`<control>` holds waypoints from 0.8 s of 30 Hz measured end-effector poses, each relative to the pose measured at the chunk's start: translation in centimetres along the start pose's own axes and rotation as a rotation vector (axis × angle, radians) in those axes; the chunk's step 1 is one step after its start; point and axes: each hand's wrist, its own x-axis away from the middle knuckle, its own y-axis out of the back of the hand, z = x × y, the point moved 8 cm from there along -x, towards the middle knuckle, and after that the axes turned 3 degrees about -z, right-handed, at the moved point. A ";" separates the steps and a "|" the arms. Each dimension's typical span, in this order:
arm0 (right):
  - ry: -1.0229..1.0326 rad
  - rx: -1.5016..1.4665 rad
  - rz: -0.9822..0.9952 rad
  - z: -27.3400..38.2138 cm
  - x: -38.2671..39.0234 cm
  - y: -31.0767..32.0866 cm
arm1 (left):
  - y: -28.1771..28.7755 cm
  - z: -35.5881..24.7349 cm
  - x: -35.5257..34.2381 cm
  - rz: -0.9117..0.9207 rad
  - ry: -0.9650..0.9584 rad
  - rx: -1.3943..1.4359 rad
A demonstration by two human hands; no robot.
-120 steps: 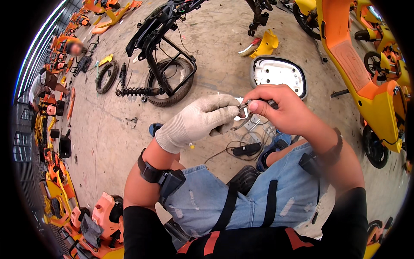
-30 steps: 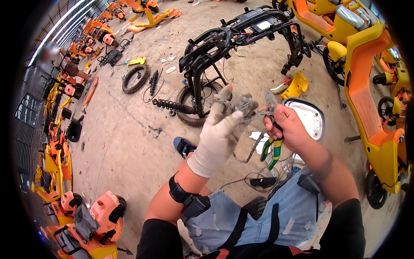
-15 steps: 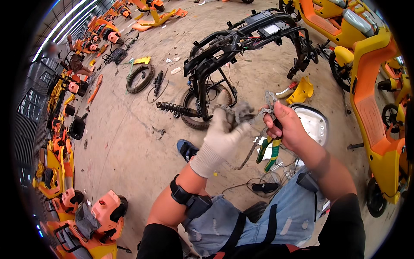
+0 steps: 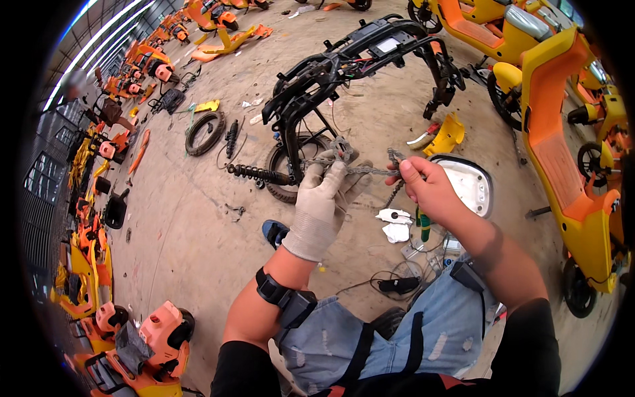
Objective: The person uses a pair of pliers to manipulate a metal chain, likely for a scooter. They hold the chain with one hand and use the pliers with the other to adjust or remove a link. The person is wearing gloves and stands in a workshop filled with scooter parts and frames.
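A grey link chain [image 4: 372, 171] stretches between my hands, with a bunched part at my left fingers. My left hand [image 4: 317, 208], in a pale knit glove, is closed around that bunch. My bare right hand [image 4: 430, 188] pinches the chain's other stretch; a loose end sticks up above the fingers. Green-and-yellow handled pliers [image 4: 424, 226] hang below the right palm, their jaws hidden by the hand. Just beyond the left hand stands a black scooter frame [image 4: 301, 109] with a coil-spring shock absorber [image 4: 258, 174] and a wheel [image 4: 281, 193] by its foot.
A white shell-like panel [image 4: 471, 188] and a yellow plastic piece [image 4: 448, 134] lie right of my hands. Cables [image 4: 370, 281] and white scraps [image 4: 395, 231] lie nearer. A loose tire [image 4: 206, 133] rests far left. Yellow-orange scooters [image 4: 552, 132] line the right side, more the left.
The chain between my hands is now pulled out straighter, and the blurred bunch at the left hand has steadied. Most of the pliers has slipped behind my right hand. The view has shifted slightly.
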 end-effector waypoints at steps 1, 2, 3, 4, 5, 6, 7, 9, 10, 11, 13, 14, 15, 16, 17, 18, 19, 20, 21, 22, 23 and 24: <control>-0.009 0.014 -0.001 -0.1 0.1 0.2 | -0.2 0.1 0.1 0.007 -0.014 -0.025; -0.014 0.016 -0.010 -0.1 0.3 0.4 | -0.5 0.3 0.1 0.010 -0.016 -0.036; -0.019 0.015 -0.016 -0.3 0.4 0.4 | -0.6 0.5 0.1 0.010 -0.019 -0.049; -0.024 0.015 -0.022 -0.4 0.6 0.6 | -0.6 0.7 0.0 0.011 -0.022 -0.061; -0.047 0.028 -0.025 -0.6 0.6 0.8 | -0.7 0.8 0.0 0.005 -0.017 -0.065; -0.072 0.039 -0.026 -0.9 0.6 0.9 | -0.8 1.0 0.1 -0.003 -0.013 -0.069; -0.096 0.051 -0.027 -1.2 0.7 1.0 | -0.8 1.1 0.1 -0.011 -0.008 -0.072; -0.008 0.097 -0.146 -1.2 0.6 1.9 | -0.6 1.5 -0.2 -0.055 -0.026 -0.075; 0.037 0.121 -0.204 -1.0 0.7 2.3 | -0.5 1.7 -0.2 -0.077 -0.037 -0.075; 0.071 0.206 -0.234 -0.4 0.9 2.6 | -0.5 1.9 -0.2 -0.092 -0.036 -0.099; 0.133 0.375 -0.287 0.9 1.4 2.9 | -0.2 2.5 -0.2 -0.130 -0.029 -0.147; 0.172 0.409 -0.260 1.3 1.5 2.5 | -0.3 2.8 -0.1 -0.129 -0.022 -0.160; 0.210 0.445 -0.238 1.7 1.6 2.1 | -0.6 3.1 0.0 -0.124 -0.012 -0.174; 0.248 0.479 -0.215 2.1 1.8 1.6 | -0.8 3.5 0.1 -0.120 -0.003 -0.187; 0.251 0.493 -0.188 2.1 1.9 1.1 | -0.8 3.8 0.2 -0.122 -0.016 -0.190; 0.264 0.503 -0.160 2.4 1.8 0.3 | -1.1 3.9 0.4 -0.129 0.006 -0.224; 0.279 0.513 -0.131 2.6 1.9 -0.4 | -1.4 4.0 0.6 -0.137 0.026 -0.256; 0.277 0.523 -0.134 2.3 2.1 -0.5 | -1.6 4.3 0.8 -0.147 0.047 -0.288; 0.240 0.524 -0.131 1.9 1.9 -0.8 | -1.4 4.2 0.7 -0.091 -0.034 -0.387; 0.201 0.529 -0.130 1.5 1.8 -0.6 | -1.6 4.4 0.5 -0.059 -0.085 -0.372; 0.236 0.558 -0.156 1.3 1.6 -0.3 | -1.8 4.6 0.4 -0.045 -0.091 -0.439; 0.216 0.584 -0.166 1.2 1.6 -0.2 | -1.8 4.8 0.3 -0.041 -0.091 -0.508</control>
